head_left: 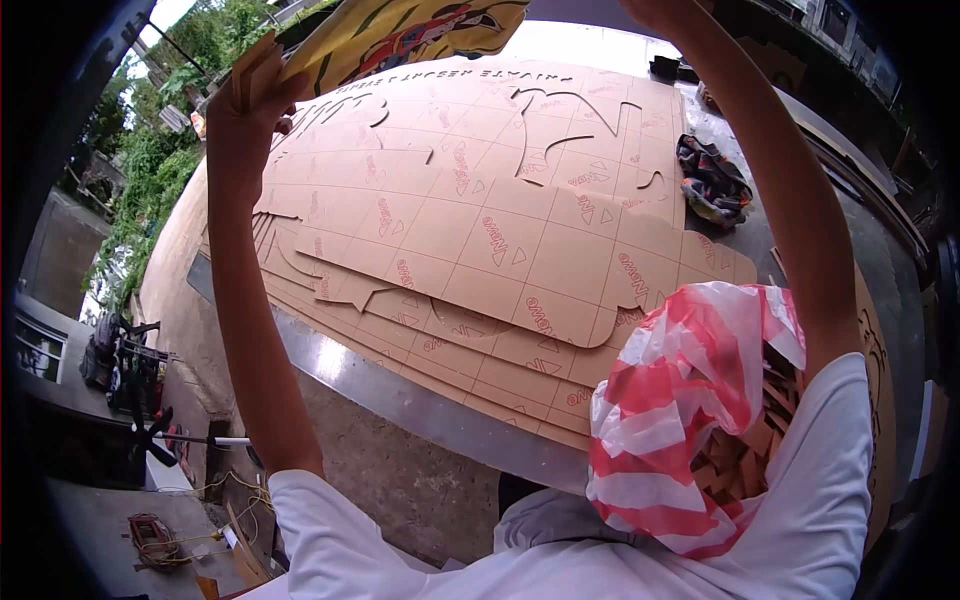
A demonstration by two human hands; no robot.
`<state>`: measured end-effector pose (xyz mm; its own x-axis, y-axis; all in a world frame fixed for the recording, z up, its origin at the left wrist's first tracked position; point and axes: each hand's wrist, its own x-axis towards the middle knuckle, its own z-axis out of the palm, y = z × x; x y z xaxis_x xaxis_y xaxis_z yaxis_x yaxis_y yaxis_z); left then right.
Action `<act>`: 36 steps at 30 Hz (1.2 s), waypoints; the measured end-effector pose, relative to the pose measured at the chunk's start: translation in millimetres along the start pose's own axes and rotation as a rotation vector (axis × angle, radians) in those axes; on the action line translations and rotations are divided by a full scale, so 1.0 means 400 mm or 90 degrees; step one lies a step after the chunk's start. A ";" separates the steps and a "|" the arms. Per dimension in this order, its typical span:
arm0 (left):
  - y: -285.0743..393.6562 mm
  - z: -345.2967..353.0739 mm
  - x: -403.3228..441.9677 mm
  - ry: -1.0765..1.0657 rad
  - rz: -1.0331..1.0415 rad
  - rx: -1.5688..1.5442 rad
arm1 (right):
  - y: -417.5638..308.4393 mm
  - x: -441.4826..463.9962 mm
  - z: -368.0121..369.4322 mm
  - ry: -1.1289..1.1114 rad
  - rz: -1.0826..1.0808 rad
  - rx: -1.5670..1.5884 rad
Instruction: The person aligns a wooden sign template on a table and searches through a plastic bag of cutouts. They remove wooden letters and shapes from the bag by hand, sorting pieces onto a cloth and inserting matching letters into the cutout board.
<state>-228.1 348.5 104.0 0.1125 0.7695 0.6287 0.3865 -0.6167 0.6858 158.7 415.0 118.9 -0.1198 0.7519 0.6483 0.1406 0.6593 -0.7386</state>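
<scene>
Raised at the upper left, my left hand point(250, 122) is closed, with flat brown strips point(256, 72) in it and the edge of a yellow printed sheet or bag point(410, 38) against its fingers. A colourful cartoon figure shows on the yellow piece, whose upper part runs out of view. My right hand point(655, 12) is lifted to the top edge; its fingers are cut off, so what it holds is hidden. Below my arms lie stacked brown paper-covered sheets point(470, 240) with red print and cut-out shapes. A red-and-white striped plastic bag point(660, 390) full of brown offcuts point(735, 465) sits near my right side.
The stack rests on a table with a metal edge point(330, 360). A dark patterned cloth bundle point(713, 180) and a small black object point(664, 68) lie at the right. Cables and a reddish frame point(152, 540) are on the floor at lower left. Greenery point(150, 210) stands beyond.
</scene>
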 end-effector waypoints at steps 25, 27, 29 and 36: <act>-0.074 0.206 -0.628 -0.019 -0.402 0.317 | -0.067 -0.603 0.310 -0.691 -0.024 -0.409; -0.105 0.207 -0.639 -0.035 -0.391 0.350 | -0.129 -0.624 0.297 -0.872 0.142 -0.307; -0.121 0.197 -0.644 -0.075 -0.351 0.371 | -0.177 -0.655 0.294 -0.977 0.202 -0.252; -0.076 0.155 -0.721 0.093 -0.206 0.348 | -0.171 -0.751 0.316 -0.785 0.248 -0.440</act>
<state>-215.6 155.7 -121.0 -0.1988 0.8481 0.4911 0.7945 -0.1540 0.5875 61.0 144.3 -48.7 -0.6609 0.6385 -0.3945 0.7504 0.5529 -0.3622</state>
